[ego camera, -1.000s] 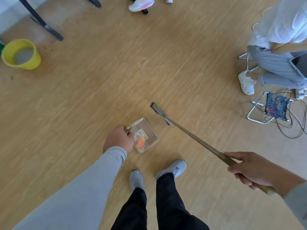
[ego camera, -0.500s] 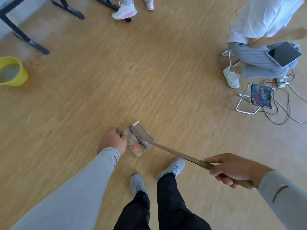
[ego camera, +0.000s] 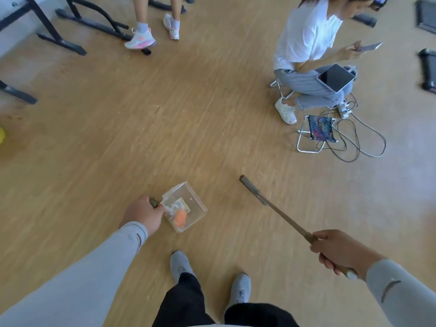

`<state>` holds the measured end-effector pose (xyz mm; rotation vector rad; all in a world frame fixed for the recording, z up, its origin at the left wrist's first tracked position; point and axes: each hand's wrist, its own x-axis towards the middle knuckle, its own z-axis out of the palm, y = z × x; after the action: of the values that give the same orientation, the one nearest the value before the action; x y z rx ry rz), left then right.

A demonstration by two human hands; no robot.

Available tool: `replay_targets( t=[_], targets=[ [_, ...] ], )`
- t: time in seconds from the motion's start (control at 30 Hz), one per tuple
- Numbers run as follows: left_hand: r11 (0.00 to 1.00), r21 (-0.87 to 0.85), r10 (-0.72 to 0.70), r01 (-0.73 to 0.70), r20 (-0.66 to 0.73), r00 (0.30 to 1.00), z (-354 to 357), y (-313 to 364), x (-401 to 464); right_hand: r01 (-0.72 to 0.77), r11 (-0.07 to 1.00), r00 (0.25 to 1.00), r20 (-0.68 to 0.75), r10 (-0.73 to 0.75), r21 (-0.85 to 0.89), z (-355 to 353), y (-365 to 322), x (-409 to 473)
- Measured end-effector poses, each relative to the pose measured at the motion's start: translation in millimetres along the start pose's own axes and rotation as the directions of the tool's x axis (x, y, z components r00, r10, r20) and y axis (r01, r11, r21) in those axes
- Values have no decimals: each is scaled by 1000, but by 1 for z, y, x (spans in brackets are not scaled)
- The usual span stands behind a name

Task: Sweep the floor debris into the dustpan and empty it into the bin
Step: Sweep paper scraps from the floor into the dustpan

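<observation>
A clear plastic dustpan (ego camera: 191, 201) rests on the wooden floor in front of my feet. Inside it lie an orange scrap (ego camera: 180, 217) and a pale wrapper (ego camera: 179, 205). My left hand (ego camera: 143, 214) is shut on the dustpan's short handle. My right hand (ego camera: 337, 251) grips the wooden shaft of the broom (ego camera: 277, 210) at the lower right. The broom's narrow head (ego camera: 252, 189) sits to the right of the dustpan, apart from it. A sliver of the yellow bin (ego camera: 1, 135) shows at the left edge.
A person in a white shirt (ego camera: 309, 36) sits on a stool at the upper right, beside a folding stool (ego camera: 316, 133) and looped cables (ego camera: 358, 138). Another person's feet (ego camera: 151, 34) and black table legs (ego camera: 59, 41) are at the top left.
The broom head was over the dustpan half a second ago; it has swung out to the right. The view has tilted up, so the yellow bin has slid almost out at the left.
</observation>
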<state>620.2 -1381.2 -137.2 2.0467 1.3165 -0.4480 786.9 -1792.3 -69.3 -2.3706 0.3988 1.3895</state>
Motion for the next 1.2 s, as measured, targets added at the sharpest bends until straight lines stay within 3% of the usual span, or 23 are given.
replay_targets(
  t=[0.23, 0.37, 0.53, 0.73, 0.93, 1.1, 1.2],
  targets=[
    [981, 160, 104, -114, 65, 992, 63, 12, -66, -72, 992, 997, -42, 68, -102, -16, 60, 59],
    [982, 168, 69, -88, 115, 991, 114, 19, -91, -68, 959, 993, 77, 93, -276, 14, 77, 58],
    [993, 120, 13, -21, 66, 998, 135, 17, -103, 69, 918, 961, 273, 44, -391, 41, 109, 19],
    [991, 133, 3, -9, 45, 999, 136, 21, -101, -48, 997, 922, 382, 66, -56, -38, 127, 10],
    [994, 111, -10, 5, 51, 999, 132, 17, -99, 3, 1000, 962, 272, 6, -31, -73, 131, 5],
    [992, 123, 1, -4, 20, 1000, 139, 16, -99, 65, 985, 995, 89, -51, -162, -54, 113, 30],
    [992, 124, 1, -3, 16, 1000, 140, 20, -97, 66, 957, 997, 66, -49, -284, -23, 99, 44]
  ],
)
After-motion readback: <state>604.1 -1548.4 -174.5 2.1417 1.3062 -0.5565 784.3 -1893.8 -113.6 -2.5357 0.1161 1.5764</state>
